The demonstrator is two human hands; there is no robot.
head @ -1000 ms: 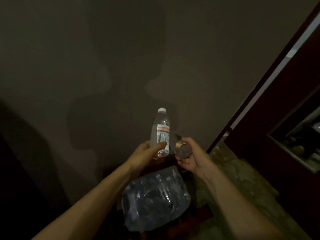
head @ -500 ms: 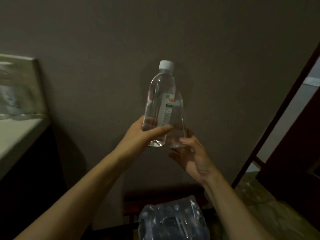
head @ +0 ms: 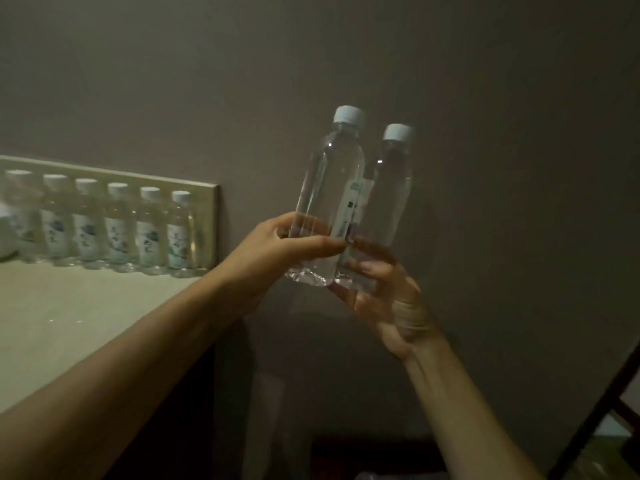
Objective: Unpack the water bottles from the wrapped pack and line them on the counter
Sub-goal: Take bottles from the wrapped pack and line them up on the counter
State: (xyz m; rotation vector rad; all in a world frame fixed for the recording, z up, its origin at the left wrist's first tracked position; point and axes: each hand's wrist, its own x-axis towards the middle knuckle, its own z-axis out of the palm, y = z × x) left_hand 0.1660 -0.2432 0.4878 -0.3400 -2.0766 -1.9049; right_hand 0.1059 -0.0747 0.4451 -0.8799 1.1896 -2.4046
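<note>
I hold two clear water bottles with white caps up in front of the wall, side by side and tilted slightly right. My left hand [head: 277, 247] grips the lower part of the left bottle [head: 329, 188]. My right hand [head: 384, 292] cups the base of the right bottle [head: 389, 188] from below. To the left, a row of several bottles [head: 114, 223] with pale labels stands along the back of the light counter [head: 69, 323]. The wrapped pack is out of view.
A raised backsplash [head: 207, 187] runs behind the row and ends at the counter's right end. The plain grey wall [head: 485, 133] fills the background. A dark door frame [head: 602, 403] slants at the lower right. Below the counter is dark.
The view has swung up and left, bringing the counter and its row of bottles into sight. Both bottles have risen with my hands, and the pack has dropped out of view.
</note>
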